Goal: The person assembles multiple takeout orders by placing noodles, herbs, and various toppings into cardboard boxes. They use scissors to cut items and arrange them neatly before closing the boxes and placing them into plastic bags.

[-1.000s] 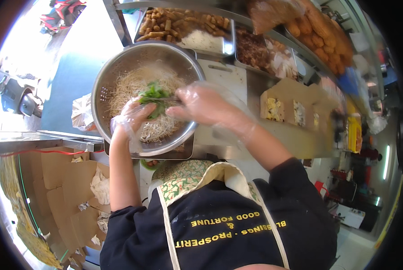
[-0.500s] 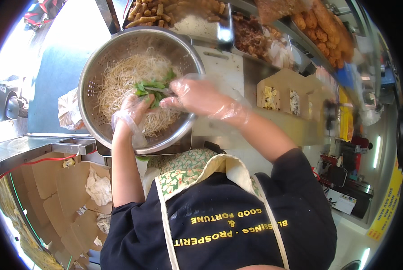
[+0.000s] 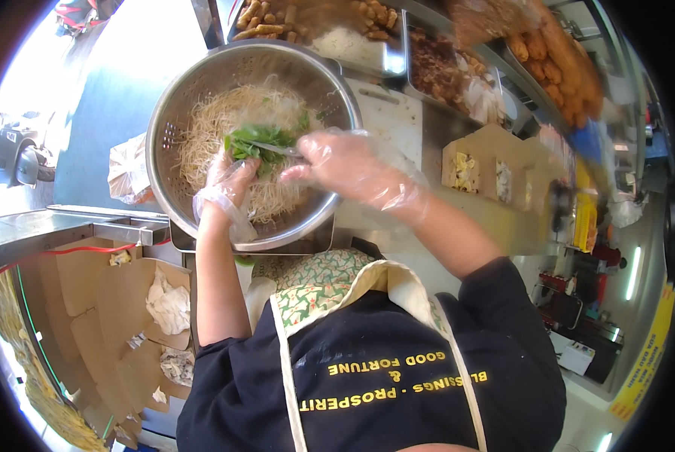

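A large metal colander (image 3: pixel 162 177) holds a heap of pale, stringy bean sprouts (image 3: pixel 217 113). Over the heap, a bunch of green herbs (image 3: pixel 258 139) is gripped in my left hand (image 3: pixel 230 181), whose fingers are closed round its near side. My right hand (image 3: pixel 337 162) is shut on a narrow metal blade, seemingly a knife (image 3: pixel 281 149), that lies against the herbs; its handle is hidden in my fist. Thin clear plastic gloves cover both hands.
Metal trays of fried rolls (image 3: pixel 266 19), shredded brown meat (image 3: pixel 437 68) and golden fried pieces (image 3: pixel 552 68) line the far side. A white cutting board (image 3: pixel 390 113) lies right of the colander. Cardboard boxes (image 3: pixel 484 162) stand farther right. A plastic bag (image 3: pixel 129 172) sits left of the colander.
The whole view has shifted slightly, moving the scene to the right. More of the herbs and the blade show between my hands; both hands keep their grip above the sprouts.
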